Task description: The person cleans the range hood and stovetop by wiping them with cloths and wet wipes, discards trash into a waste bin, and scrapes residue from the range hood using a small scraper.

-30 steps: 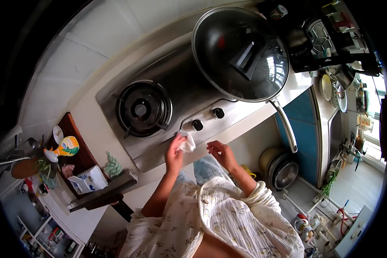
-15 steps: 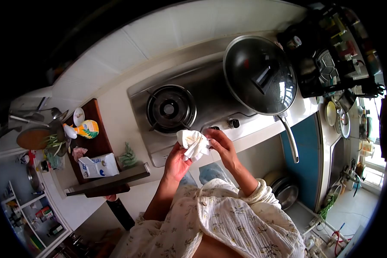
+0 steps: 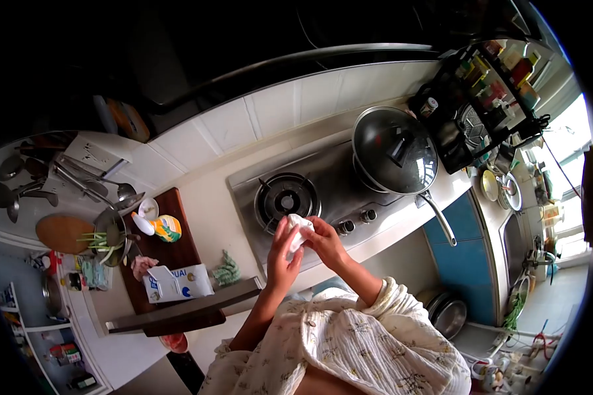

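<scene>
A crumpled white wipe (image 3: 299, 232) is bunched between my two hands, in front of the gas burner (image 3: 287, 200). My left hand (image 3: 282, 262) wraps it from the left side, palm turned inward. From the right, my right hand (image 3: 327, 245) pinches it with thumb and fingers. Both hands hover over the front of the steel hob (image 3: 336, 172), close to the control knobs (image 3: 346, 228). Part of the wipe is hidden behind the fingers.
A glass-lidded pan (image 3: 392, 148) stands on the right burner, its handle (image 3: 439, 220) jutting over the counter edge. At left, a brown board (image 3: 183, 214) bears a spray bottle (image 3: 167, 228) and a white wipes pack (image 3: 194, 283), beside a green cloth (image 3: 227, 268).
The wipe, spread loosely before, is now squeezed into a smaller bundle, with my hands closer around it. My view has tilted up, showing more of the wall and the dark area above.
</scene>
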`<state>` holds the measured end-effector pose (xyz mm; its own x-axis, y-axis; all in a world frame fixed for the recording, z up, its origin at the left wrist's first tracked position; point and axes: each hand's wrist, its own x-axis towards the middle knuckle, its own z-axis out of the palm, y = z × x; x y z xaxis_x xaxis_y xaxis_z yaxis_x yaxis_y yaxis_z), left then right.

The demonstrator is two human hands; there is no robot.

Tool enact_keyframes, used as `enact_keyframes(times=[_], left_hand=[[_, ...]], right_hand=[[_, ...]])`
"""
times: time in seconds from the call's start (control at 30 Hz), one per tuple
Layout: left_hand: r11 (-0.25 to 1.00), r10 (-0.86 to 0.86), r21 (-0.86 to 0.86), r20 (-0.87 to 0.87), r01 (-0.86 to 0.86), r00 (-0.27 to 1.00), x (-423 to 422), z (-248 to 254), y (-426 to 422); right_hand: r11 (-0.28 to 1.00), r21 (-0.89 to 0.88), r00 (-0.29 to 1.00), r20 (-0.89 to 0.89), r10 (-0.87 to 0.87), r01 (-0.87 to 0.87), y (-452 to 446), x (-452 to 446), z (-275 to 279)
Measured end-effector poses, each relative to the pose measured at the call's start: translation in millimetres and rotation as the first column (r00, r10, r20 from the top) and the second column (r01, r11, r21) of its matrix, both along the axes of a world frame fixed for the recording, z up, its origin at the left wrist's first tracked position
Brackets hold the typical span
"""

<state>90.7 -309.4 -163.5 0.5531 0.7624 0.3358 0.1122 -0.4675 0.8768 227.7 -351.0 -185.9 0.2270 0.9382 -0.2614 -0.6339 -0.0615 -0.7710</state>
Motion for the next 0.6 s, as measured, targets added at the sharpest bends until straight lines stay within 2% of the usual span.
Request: enact_keyframes(times=[0.03, 0.07, 0.13, 0.2, 0.27, 0.33, 0.4, 0.53, 0.6], left_hand=[[1.0, -0.002, 0.0, 0.057, 0.002, 0.998, -10, 2, 5], [0.994, 0.033, -0.105, 0.14, -0.018, 0.99, -19, -1, 9], [0.975, 0.095, -0.217, 0.172, -0.056, 0.981, -43, 10, 22], [0.918, 0.195, -0.385, 0.22, -0.099, 0.956, -68, 2, 32], [0.897, 0.251, -0.42, 0.231, -0.137, 0.94, -87, -1, 40], [0.886, 0.299, -0.438, 0.286, -0.153, 0.91, -91, -1, 39], [0.873, 0.349, -0.45, 0.309, -0.187, 0.885, -92, -3, 33], [0.81, 0.458, -0.529, 0.299, -0.253, 0.837, -63, 0, 11], [0.836, 0.43, -0.501, 0.345, -0.224, 0.834, -52, -5, 5]], right_hand=[[1.0, 0.018, 0.999, -0.033, -0.013, 0.014, 8, -2, -2], [0.998, -0.005, 0.998, -0.034, -0.058, 0.058, 19, 2, -2], [0.982, 0.064, 0.984, -0.033, -0.177, 0.179, 57, 20, 20], [0.937, 0.18, 0.953, -0.106, -0.284, 0.299, 102, 52, 33], [0.886, 0.339, 0.948, -0.073, -0.311, 0.317, 151, 98, 33], [0.824, 0.291, 0.874, -0.147, -0.463, 0.486, 195, 110, 65], [0.829, 0.3, 0.88, -0.208, -0.427, 0.473, 237, 111, 71], [0.833, 0.479, 0.961, -0.159, -0.227, 0.276, 283, 59, 72], [0.843, 0.512, 0.985, -0.131, -0.115, 0.167, 293, 22, 61]])
